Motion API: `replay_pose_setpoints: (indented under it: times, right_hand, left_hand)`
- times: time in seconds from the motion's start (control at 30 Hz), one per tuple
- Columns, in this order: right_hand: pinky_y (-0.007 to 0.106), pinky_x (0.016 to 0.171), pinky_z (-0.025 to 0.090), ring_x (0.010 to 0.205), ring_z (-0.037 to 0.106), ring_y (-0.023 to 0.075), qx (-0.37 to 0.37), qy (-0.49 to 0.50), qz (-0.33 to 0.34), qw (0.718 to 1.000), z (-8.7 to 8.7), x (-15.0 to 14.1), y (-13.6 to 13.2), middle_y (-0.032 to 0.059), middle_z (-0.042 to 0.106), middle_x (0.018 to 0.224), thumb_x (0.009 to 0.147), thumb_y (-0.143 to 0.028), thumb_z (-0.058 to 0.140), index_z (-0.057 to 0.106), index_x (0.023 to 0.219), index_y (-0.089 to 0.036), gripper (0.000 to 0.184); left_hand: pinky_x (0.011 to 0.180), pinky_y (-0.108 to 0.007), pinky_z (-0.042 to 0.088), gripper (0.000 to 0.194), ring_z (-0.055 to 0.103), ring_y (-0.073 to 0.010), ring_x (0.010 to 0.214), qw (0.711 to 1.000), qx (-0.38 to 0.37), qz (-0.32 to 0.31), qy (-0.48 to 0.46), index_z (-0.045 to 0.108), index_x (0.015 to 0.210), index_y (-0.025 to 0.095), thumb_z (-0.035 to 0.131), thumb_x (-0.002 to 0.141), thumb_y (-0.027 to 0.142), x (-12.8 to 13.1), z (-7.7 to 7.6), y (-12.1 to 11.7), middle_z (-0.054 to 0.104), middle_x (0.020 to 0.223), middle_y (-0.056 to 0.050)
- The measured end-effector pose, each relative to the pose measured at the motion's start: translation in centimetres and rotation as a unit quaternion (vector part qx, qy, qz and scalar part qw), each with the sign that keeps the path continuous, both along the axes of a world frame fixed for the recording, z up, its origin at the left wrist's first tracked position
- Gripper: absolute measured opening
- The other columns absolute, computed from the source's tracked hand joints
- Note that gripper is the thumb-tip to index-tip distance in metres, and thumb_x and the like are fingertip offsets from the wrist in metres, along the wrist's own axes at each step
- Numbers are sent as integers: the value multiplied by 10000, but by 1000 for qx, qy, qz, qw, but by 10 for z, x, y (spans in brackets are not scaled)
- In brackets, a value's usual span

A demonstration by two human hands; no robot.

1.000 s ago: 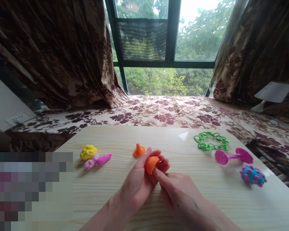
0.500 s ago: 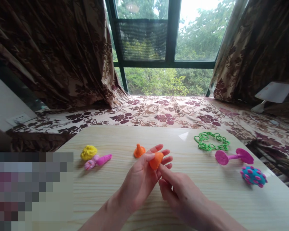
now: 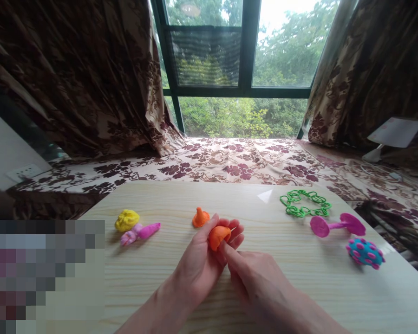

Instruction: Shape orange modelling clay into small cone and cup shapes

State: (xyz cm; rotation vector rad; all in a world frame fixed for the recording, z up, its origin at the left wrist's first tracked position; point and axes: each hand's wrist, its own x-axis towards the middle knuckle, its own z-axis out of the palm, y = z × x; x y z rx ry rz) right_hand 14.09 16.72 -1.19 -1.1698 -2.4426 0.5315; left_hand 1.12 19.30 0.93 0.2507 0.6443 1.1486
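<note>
An orange clay cup (image 3: 218, 236), hollow like a small bowl, rests in the curled fingers of my left hand (image 3: 198, 264), its opening turned toward my right hand. The index finger of my right hand (image 3: 257, 273) presses at the cup's rim; the thumb and other fingers are partly hidden below. Just beyond my left thumb an orange clay piece (image 3: 200, 217), a flat disc with a short upright stem, stands on the wooden table (image 3: 153, 283).
Left on the table lie a yellow clay lump (image 3: 127, 220) and a pink clay piece with a tapered end (image 3: 149, 230). At right are a green clay chain (image 3: 304, 213), a magenta clay dumbbell (image 3: 336, 226) and a blue clay ball with pink dots (image 3: 365, 253).
The orange cup tipped rightward as my left fingers spread, then turned back with its hollow facing my right hand. My right index finger stayed by its edge. The other clay pieces have not moved.
</note>
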Motion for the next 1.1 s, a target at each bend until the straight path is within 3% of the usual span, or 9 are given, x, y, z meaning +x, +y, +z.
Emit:
replay_pose_setpoints:
  times: [0.13,0.23,0.33,0.43,0.5,0.6,0.7,0.83,1.1]
  right_hand:
    - [213,536,306,597,493,129,-5,-5,-7,1000,0,-3,-1,2,589,762,734,-102,377,348,1229,-235,513]
    - [217,542,312,601,497,133,-3,-4,-12,1000,2,-4,-1,4,591,768,734,-98,384,331,1249,-246,538]
    - [210,544,317,590,494,120,-30,40,-10,999,6,-1,1,-6,587,739,771,-102,369,392,1183,-223,430]
    - [188,521,313,540,466,91,-76,104,-5,992,13,3,3,-30,548,652,809,-99,339,496,953,-193,234]
    - [182,511,309,521,448,81,-79,131,-5,988,17,5,4,-37,524,621,819,-92,330,497,867,-185,197]
    - [189,535,316,542,450,86,-39,131,-16,990,18,5,4,-22,547,679,818,-85,338,479,961,-190,227]
    - [200,544,319,559,457,100,-8,84,-8,996,14,5,3,-3,568,718,811,-98,349,435,1098,-196,316]
    - [209,548,323,598,480,120,7,16,1,1000,6,4,3,16,584,759,777,-111,369,346,1224,-197,456]
    - [227,507,288,565,466,133,26,-25,-17,999,-1,0,2,-1,588,739,721,-104,388,288,1282,-228,583]
  left_hand:
    - [834,-351,479,115,592,-127,687,1000,-11,15,-7,556,700,137,565,757,237,0,-7,0,567,689,-15]
    - [823,-351,485,122,592,-130,675,1000,1,17,10,560,704,141,555,762,248,0,-5,0,573,689,-21]
    - [852,-354,468,149,602,-166,790,1000,18,1,14,593,828,128,532,774,253,0,3,-2,612,817,-67]
    - [896,-338,431,263,563,-194,960,998,54,-29,29,564,1026,128,501,787,216,-1,9,-4,597,1018,-109]
    - [868,-322,442,297,557,-195,970,994,80,-41,57,541,1077,148,498,793,223,-2,9,-5,596,1024,-106]
    - [785,-292,473,227,581,-180,880,991,100,-52,78,580,965,140,495,802,273,-3,4,-5,613,905,-95]
    - [828,-303,459,147,579,-173,882,994,77,-45,57,590,842,130,523,784,247,-2,1,-5,611,884,-86]
    - [860,-338,452,187,593,-176,865,999,28,-12,28,585,909,133,546,769,251,2,1,-2,615,871,-87]
    - [844,-388,469,188,608,-208,832,1000,-10,18,19,584,804,107,514,780,280,3,4,-3,610,819,-98]
